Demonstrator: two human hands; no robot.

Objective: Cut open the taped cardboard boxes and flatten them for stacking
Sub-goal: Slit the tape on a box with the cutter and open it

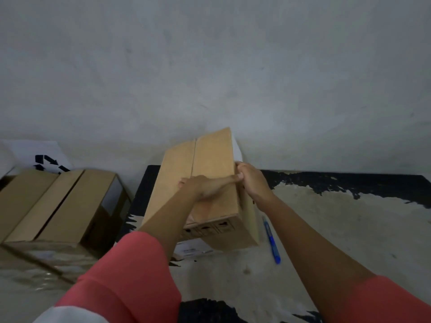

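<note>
Bracing a cardboard box [214,173] between both hands on the worn black-and-beige counter [338,229], hard against the grey wall [210,66]. More brown boxes [58,203] sit well off to the left of the left hand [203,186], and none is being touched. The held box is between and under the fingers, its near end tipped toward the camera so that the printed end face shows. The long axis runs away from the person toward the wall, with the far end leaning slightly right. The top seam [195,157] between the two flaps follows that axis; cannot tell whether its tape is cut. Left-hand fingers [229,180] lie stretched flat across the top flaps and reach the right edge, pressing rather than gripping. The right hand [253,180] has its fingers [240,167] curled over that same upper right edge, clamping it. Judgement: the box is light and likely empty, with stiff panels that yield at the creases and a dry surface giving fair friction. Best hold is along the edges and corners, not mid-panel, where it would buckle. A blue utility knife [271,241] lies on the counter just right of and nearer than the right hand, parallel to the box and untouched.
</note>
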